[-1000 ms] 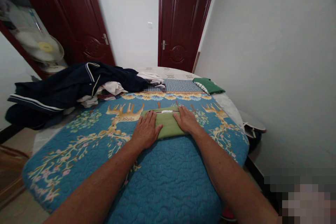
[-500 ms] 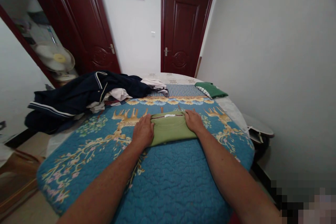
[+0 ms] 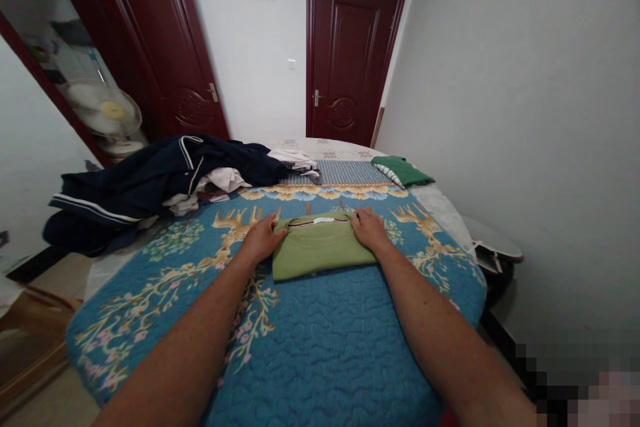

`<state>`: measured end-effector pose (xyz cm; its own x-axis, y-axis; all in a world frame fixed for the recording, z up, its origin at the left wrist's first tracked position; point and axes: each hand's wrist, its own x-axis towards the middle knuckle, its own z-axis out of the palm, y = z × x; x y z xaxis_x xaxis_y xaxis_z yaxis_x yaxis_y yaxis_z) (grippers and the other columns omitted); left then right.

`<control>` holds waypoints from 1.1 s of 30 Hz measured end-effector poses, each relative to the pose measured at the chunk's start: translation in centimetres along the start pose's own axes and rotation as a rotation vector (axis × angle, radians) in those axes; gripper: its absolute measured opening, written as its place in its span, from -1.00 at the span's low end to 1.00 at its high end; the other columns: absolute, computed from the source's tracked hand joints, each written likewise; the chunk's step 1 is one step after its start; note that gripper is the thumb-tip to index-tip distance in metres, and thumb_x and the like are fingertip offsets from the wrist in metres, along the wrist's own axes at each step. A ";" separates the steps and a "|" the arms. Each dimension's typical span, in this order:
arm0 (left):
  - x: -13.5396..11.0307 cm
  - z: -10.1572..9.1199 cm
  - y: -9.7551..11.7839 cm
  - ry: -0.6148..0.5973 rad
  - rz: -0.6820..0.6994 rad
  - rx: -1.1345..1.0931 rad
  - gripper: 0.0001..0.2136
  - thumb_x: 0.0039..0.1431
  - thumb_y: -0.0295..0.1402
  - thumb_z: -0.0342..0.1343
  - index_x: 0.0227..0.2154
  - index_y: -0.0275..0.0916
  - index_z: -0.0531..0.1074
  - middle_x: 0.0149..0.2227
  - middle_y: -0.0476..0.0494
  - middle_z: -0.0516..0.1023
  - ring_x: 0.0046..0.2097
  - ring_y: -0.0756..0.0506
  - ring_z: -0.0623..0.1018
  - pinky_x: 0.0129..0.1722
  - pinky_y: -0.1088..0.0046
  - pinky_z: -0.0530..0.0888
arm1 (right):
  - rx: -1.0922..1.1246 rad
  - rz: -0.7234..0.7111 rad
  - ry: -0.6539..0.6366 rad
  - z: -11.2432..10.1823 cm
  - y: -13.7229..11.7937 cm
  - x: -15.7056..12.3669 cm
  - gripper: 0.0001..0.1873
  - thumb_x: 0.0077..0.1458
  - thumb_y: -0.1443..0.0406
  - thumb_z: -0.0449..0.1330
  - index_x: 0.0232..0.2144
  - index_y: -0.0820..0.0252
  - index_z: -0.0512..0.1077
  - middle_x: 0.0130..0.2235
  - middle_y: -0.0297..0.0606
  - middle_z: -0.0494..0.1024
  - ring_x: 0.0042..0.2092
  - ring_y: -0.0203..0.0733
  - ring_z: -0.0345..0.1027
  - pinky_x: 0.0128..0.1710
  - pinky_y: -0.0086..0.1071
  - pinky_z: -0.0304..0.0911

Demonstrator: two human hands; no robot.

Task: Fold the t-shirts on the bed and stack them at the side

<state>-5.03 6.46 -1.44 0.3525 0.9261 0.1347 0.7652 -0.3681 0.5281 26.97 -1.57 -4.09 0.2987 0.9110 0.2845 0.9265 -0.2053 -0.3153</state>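
Observation:
A folded light green shirt [image 3: 320, 250] lies flat on a blue quilt [image 3: 310, 340] patterned with deer and trees. My left hand [image 3: 261, 238] rests at the shirt's left edge, its fingertips touching the far left corner by the collar. My right hand [image 3: 369, 229] lies flat on the shirt's right edge, fingers stretched out toward the collar. Neither hand holds anything; both press on the cloth.
A heap of dark navy clothing with white stripes [image 3: 145, 180] and pale garments lies at the back left. A folded green item [image 3: 403, 171] sits on a striped cloth [image 3: 345, 172] at the back right. A fan [image 3: 107, 110], two dark red doors and a wall stand around.
My left hand slid off the shirt's left part out to its left edge, uncovering the cloth. The right hand stayed on the right edge. The camera tilted upward over the last second.

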 end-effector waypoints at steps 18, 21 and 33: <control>-0.8 -1.0 1.2 0.001 -0.065 -0.768 -0.53 0.07 -0.22 0.23 0.05 -0.16 0.31 -0.13 -0.10 0.62 -0.23 -0.12 0.61 -0.26 0.36 0.53 | 0.835 0.102 0.046 -1.3 0.0 0.3 -0.36 0.17 0.10 0.23 0.26 0.17 0.43 0.16 -0.09 0.60 0.12 0.02 0.50 0.23 -0.05 0.34; -1.0 -1.0 1.3 -0.018 -0.096 -1.063 -0.35 0.02 -0.21 0.30 0.20 -0.15 0.27 0.01 -0.18 0.63 -0.20 -0.13 0.66 -0.20 0.31 0.60 | 1.239 0.205 -0.200 -2.2 0.2 -0.1 -0.32 0.10 0.03 0.32 0.21 0.17 0.46 0.04 -0.07 0.67 -0.03 0.04 0.60 0.10 -0.02 0.46; -0.2 -0.6 0.1 0.044 -0.267 -1.077 -0.40 -0.03 -0.26 0.47 0.12 -0.20 0.50 -0.20 -0.13 0.63 -0.31 -0.07 0.63 -0.38 0.46 0.58 | 1.498 0.188 -0.443 -3.5 -1.2 -2.1 -0.41 -0.18 0.15 0.52 -0.05 0.11 0.59 -0.07 -0.23 0.72 -0.09 -0.03 0.63 0.10 -0.06 0.45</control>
<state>-5.32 6.31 -0.93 0.2101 0.9749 -0.0738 -0.0616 0.0885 0.9942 26.03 -4.51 -1.13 0.0417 0.9977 -0.0528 -0.2548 -0.0405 -0.9661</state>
